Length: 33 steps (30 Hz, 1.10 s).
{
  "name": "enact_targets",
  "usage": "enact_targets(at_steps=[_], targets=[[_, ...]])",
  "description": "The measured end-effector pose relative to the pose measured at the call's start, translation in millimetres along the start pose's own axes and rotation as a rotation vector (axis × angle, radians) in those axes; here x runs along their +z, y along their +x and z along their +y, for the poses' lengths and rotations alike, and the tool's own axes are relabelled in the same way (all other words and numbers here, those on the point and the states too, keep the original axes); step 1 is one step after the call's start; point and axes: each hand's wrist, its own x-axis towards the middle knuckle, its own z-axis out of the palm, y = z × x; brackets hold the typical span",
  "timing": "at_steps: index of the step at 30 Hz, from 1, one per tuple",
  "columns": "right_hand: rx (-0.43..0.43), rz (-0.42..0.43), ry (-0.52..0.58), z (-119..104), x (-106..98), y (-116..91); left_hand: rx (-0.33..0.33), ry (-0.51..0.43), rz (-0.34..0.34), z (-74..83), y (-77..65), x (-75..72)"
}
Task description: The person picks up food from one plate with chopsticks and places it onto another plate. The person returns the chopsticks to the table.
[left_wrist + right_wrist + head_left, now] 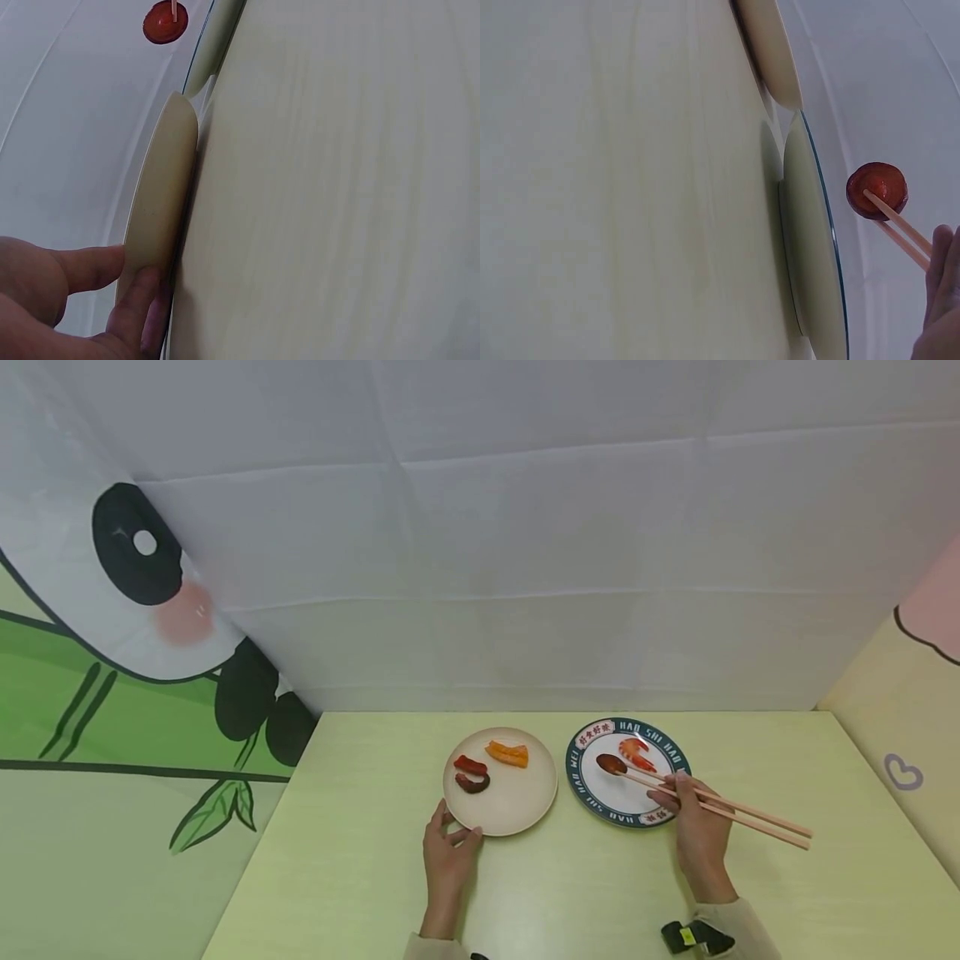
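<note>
Head view: chopsticks (757, 814) in right hand (701, 831).

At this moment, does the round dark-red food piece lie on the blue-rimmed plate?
No, the right wrist view shows the food piece pinched by the chopsticks, with a visible gap above the blue-rimmed plate.

A creased pale backdrop (495, 568) stands behind the light-toned table (337, 860) — at left, a black-eyed cartoon face (82, 602) above green leaves (206, 817); at right, a purple heart (903, 783) on a cream wall (873, 702).
</note>
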Motion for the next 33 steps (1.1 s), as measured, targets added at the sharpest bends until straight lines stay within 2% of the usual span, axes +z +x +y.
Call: enact_targets(at_steps=[5, 15, 26, 30, 33], targets=[[-0.008, 0.000, 0.011, 1, -2, -1, 0.006, 0.000, -0.001, -0.6, -1.4, -0.8], [-0.040, 0.010, -0.048, 2, -7, -1, 0.016, 0.008, 0.013, -0.7, -2.3, -1.2], [-0.095, 0.017, -0.033, 1, -13, 1, 0.020, 0.005, 0.009, -0.3, -2.4, -1.4], [-0.094, 0.016, -0.021, 0, -16, 2, 0.023, -0.007, 0.003, 1.1, -2.5, -1.6], [-0.084, 0.023, -0.051, -1, -17, 3, 0.022, -0.011, 0.002, 1.9, -2.4, -1.7]])
